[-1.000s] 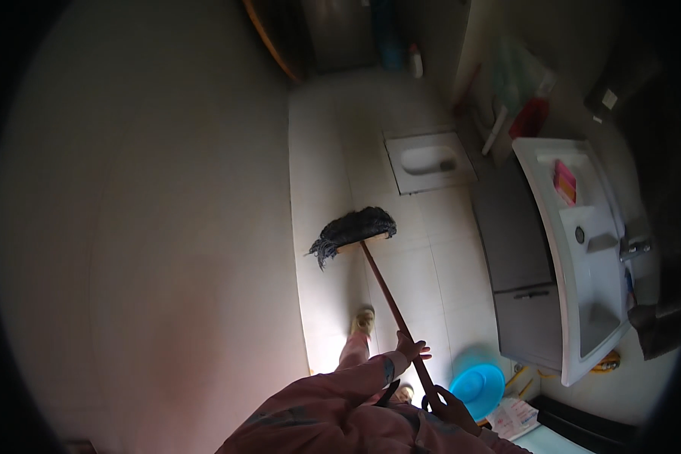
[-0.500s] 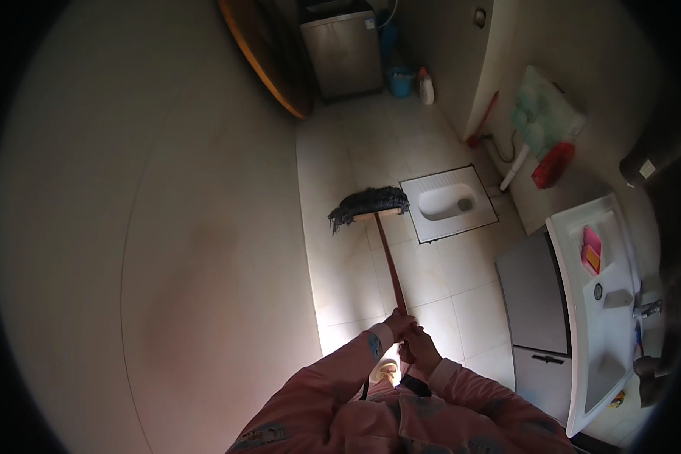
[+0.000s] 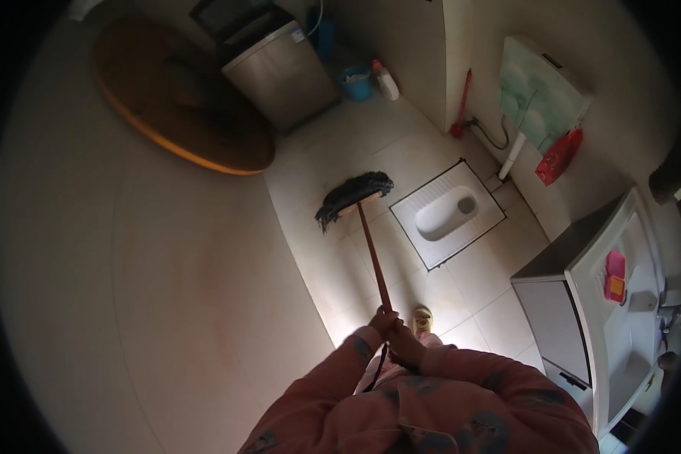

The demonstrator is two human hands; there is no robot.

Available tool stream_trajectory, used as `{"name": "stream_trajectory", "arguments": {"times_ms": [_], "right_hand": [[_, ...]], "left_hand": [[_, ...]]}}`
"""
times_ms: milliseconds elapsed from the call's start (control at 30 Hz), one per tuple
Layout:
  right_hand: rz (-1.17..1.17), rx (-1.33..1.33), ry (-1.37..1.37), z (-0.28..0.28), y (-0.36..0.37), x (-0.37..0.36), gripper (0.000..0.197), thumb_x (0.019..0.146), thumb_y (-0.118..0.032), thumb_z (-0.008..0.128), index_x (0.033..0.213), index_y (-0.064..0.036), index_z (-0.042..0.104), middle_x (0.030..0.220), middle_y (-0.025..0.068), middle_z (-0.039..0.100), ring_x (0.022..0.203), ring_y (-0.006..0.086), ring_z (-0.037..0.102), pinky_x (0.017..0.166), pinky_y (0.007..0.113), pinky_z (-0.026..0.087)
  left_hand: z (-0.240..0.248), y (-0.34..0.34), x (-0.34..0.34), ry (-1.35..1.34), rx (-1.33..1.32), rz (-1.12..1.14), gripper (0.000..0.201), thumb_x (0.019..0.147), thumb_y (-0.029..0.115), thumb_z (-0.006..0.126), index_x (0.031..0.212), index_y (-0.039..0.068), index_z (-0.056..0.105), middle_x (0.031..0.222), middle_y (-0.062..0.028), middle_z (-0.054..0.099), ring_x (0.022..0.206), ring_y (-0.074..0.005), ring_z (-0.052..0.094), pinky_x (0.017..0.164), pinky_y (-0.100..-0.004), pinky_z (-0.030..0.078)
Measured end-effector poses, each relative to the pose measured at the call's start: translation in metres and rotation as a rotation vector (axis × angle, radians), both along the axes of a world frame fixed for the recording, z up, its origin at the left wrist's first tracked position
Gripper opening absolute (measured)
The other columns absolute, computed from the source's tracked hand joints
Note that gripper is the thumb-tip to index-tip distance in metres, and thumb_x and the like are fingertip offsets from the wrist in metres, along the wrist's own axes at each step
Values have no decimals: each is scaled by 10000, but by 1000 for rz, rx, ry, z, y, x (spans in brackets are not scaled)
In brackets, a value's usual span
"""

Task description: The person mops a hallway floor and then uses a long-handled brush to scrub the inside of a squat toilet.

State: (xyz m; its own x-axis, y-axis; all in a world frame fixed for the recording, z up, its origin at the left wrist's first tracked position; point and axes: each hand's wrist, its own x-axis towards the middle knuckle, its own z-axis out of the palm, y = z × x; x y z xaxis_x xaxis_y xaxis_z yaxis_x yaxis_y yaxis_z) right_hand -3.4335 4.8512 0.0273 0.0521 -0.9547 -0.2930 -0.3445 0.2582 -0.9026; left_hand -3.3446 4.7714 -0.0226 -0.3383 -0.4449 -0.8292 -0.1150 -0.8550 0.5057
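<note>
1. We find the left hand [image 3: 384, 322] and right hand [image 3: 405, 348] closed round the handle of the mop [image 3: 371, 246]; most fingers are hard to separate; the handle's near end is hidden.
2. We note its dark head on the floor [image 3: 424, 151], left of the squat toilet [image 3: 433, 198]; strands blur together; the washing machine [image 3: 284, 79] is cut off above.

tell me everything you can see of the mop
The mop has shaggy dark grey strands, like yarn or cloth, along a pale wooden-looking crossbar. Its slim reddish-brown handle also looks wooden and slants back to the left hand and right hand, which grip it close together. The strands appear to rest on the tiled floor, left of the squat toilet.
</note>
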Motion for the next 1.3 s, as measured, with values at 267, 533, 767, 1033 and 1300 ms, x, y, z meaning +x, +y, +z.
{"name": "stream_trajectory", "arguments": {"times_ms": [267, 533, 767, 1033, 1300], "right_hand": [[68, -10, 103, 23, -111, -65, 297, 793, -179, 484, 1006, 27, 506, 952, 210, 558, 864, 345, 536, 775, 410, 417], [-135, 302, -118, 5, -314, -49, 446, 787, -197, 568, 1179, -40, 424, 707, 118, 540, 644, 231, 547, 580, 367, 447], [-534, 481, -539, -20, -539, -64, 295, 830, -119, 522, 1118, -60, 501, 501, 25, 442, 400, 133, 454, 340, 281, 348], [-655, 494, -470, -5, -596, -188, 212, 889, -246, 442, 964, -77, 547, 536, 15, 439, 408, 101, 440, 359, 255, 364], [-1044, 576, -475, 8, -436, -112, 429, 892, -261, 486, 1287, -120, 395, 597, 31, 478, 426, 94, 454, 370, 227, 386]], "left_hand": [[-33, -102, -51, 107, 70, 19, 214, 780, 183, 581, 868, -4, 525, 728, -122, 587, 628, -245, 579, 548, -352, 491], [-98, -366, -37, 455, 471, 74, 292, 839, 268, 535, 592, 157, 427, 518, 23, 423, 492, -128, 452, 486, -289, 400], [-183, -605, -56, 316, 606, 255, 239, 816, 130, 520, 605, 132, 408, 488, 9, 414, 424, -133, 422, 422, -269, 414], [-177, -680, -215, 340, 603, 174, 216, 830, 67, 463, 632, 111, 389, 506, -13, 393, 430, -154, 413, 406, -293, 408], [-134, -500, -213, 118, 514, -227, 182, 823, 82, 462, 650, 72, 406, 500, -61, 407, 446, -216, 442, 458, -388, 425]]}}
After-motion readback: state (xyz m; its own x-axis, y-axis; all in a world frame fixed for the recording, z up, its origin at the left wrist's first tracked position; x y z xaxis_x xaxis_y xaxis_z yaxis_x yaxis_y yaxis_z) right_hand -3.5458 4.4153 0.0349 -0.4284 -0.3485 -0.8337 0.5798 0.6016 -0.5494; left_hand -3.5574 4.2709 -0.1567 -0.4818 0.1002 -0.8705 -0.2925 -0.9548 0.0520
